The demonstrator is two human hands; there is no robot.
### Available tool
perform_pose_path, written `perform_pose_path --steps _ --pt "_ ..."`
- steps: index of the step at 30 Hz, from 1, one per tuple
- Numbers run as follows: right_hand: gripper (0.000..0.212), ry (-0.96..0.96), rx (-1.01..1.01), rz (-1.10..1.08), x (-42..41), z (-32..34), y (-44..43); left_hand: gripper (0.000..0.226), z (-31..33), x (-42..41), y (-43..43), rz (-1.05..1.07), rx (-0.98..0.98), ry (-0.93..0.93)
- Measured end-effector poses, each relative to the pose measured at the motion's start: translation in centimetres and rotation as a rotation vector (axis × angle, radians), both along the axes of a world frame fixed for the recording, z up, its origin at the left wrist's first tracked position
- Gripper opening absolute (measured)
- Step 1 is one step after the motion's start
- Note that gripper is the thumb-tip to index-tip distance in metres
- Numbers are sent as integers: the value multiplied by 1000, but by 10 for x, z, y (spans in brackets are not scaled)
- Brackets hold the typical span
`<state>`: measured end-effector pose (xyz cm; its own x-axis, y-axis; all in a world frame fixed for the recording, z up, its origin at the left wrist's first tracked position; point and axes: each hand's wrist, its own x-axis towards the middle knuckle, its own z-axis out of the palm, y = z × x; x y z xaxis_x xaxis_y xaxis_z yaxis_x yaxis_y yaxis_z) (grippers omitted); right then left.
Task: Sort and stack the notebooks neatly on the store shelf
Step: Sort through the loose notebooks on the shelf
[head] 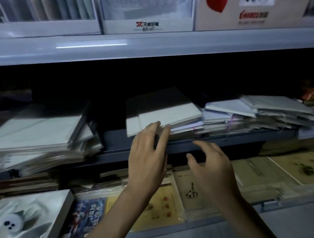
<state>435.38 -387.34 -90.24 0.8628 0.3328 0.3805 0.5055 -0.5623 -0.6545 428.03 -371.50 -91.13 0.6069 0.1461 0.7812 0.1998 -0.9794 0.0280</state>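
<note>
Touching left hand (pixel 147 155): notebook stack (pixel 170 113)

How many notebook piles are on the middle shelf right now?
3: a left pile, a centre pile that the left hand touches, and a sprawling right pile. The dark back of the shelf may hide more.
</note>
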Motion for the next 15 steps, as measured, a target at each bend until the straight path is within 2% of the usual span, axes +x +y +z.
perform_pose_path --steps 4,6,11,15 --pt "39 12 25 -29 3 1 -3 85 -1 24 -7 57 4 -2" --pt "37 -10 35 -41 5 2 -4 90 -6 34 -12 113 -8 5" --pt "33 -26 38 -54 4 1 -10 79 -8 47 -19 190 -20 -85" --pt "31 -28 55 -47 5 1 -16 67 -2 49 -11 97 -62 -195"
